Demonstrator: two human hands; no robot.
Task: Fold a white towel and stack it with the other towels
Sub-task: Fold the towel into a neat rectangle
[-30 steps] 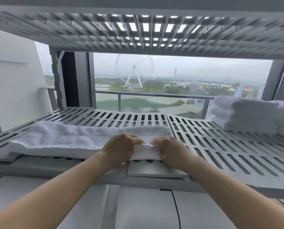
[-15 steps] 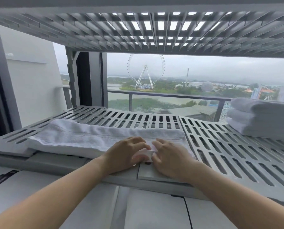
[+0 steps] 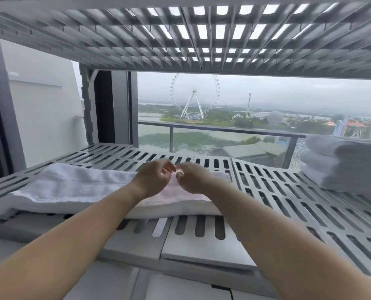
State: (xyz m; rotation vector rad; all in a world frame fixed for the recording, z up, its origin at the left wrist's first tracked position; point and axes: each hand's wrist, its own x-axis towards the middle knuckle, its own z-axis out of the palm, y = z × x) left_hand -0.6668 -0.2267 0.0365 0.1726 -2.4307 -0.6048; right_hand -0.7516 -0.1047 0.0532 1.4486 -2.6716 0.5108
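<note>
On my feed the white towel (image 3: 72,187) lies as a long band on the slotted shelf (image 3: 288,202). Its long axis runs 9 to 3 o'clock across my view, with the near edge close to the shelf's front lip. Both hands meet over its right-hand part: the left hand (image 3: 153,180) and the right hand (image 3: 194,178) sit almost knuckle to knuckle, fingertips close enough that they may touch. Fingers on both are curled in, thumbs toward forefingers, as for a pinch. That patch is smeared and tinted pink, so I cannot tell whether cloth is caught between them or whether they hang just above it.

As I judge it, the next move turns on this: most of the band stretches toward 9 o'clock from the hands, and only a short end reaches toward 3 o'clock. A fold across the length would bring the 9 o'clock end over, and the left hand is nearer that end. The stack of folded towels (image 3: 342,165) sits well apart at 3 o'clock, toward 2, and the right hand is nearer it.

The stack is cut off by the frame's right edge, the towel's far edge behind the hands is hidden, and how many layers the band has is unclear
</note>
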